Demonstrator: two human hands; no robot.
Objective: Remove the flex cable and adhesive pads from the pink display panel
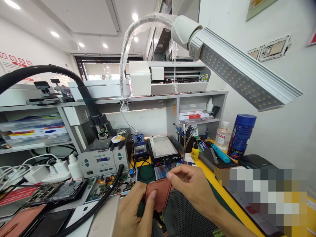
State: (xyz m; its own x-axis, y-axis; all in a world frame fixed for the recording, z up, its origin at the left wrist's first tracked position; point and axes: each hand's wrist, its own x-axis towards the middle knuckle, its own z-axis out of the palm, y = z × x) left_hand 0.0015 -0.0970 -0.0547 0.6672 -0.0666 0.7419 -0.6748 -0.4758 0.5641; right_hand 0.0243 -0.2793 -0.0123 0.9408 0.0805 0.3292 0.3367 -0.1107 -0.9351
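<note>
My left hand [137,212] grips a copper-coloured phone panel [163,192] by its left edge, with the thumb lying across its face. The panel is tilted up towards me. At its upper right corner my right hand [197,189] has thumb and index finger pinched together against the edge. Whether a small piece lies between those fingertips is hidden. Beneath the panel, a dark flex cable [160,223] and part of a phone body show, partly covered by my left hand. A black perforated mat [189,209] lies under both hands.
A tray of small parts [112,181] and a rework station [101,161] stand at the left, crossed by a black hose [108,194]. A heating plate [164,149] sits behind my hands. Bottles and tools line the right, including a yellow bottle [195,153]. A lamp [242,69] hangs overhead.
</note>
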